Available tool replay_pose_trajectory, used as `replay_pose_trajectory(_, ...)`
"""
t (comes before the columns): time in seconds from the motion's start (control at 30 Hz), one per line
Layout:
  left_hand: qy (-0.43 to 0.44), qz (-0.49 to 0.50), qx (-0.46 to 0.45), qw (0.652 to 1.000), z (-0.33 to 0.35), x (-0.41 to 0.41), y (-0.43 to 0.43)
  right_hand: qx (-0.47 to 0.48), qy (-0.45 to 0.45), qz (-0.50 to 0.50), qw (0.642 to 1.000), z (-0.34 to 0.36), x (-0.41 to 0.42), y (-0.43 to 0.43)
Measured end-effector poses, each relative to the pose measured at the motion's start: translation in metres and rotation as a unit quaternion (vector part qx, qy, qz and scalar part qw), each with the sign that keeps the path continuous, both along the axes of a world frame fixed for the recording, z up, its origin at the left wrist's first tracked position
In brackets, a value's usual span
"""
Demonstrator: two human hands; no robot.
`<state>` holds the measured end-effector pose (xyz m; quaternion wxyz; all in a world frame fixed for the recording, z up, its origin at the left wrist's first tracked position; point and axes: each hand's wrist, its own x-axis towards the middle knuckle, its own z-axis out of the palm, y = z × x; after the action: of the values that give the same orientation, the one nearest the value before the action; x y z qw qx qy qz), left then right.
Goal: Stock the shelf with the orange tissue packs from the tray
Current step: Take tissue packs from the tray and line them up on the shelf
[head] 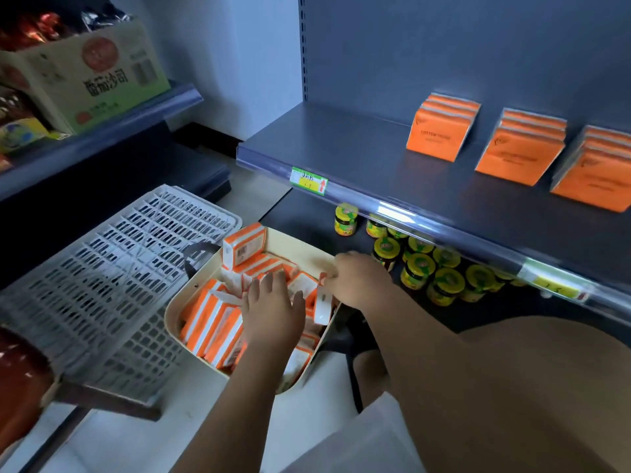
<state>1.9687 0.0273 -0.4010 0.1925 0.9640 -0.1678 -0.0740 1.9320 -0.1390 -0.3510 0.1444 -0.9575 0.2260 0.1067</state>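
A cream tray (172, 314) sits low in the middle, filled with several orange and white tissue packs (213, 322); one pack (244, 247) stands on end at its far edge. My left hand (273, 308) lies over the packs in the tray's middle with fingers spread and straight. My right hand (358, 279) is at the tray's right rim, its fingers curled round a pack (322, 303) that stands on edge. On the grey shelf (358, 155) stand three rows of orange packs (440, 129), (519, 148), (594, 172) toward the right.
A white slotted crate (112, 278) lies to the left of the tray. Yellow-lidded jars (418, 271) fill the lower shelf under the price rail (309, 180). A green and white carton (92, 76) stands on the left shelving. My knee (546, 387) is at lower right.
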Motion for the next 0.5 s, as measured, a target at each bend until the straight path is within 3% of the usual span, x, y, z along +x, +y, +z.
replay_pose_trajectory(0.17,0.050,-0.005,0.060,0.997,-0.010,-0.005,0.000,0.011,0.012,0.007,1.000,-0.016,0.008,0.003)
replay_pose_trajectory(0.3,0.060,0.056,0.126,0.989,-0.004,-0.006,0.000,0.002,0.045,0.037,0.998,-0.028,0.019,0.008)
replay_pose_trajectory(0.5,0.059,0.067,0.144,0.985,-0.008,-0.001,0.008,0.045,0.125,0.048,0.990,-0.051,0.034,0.019)
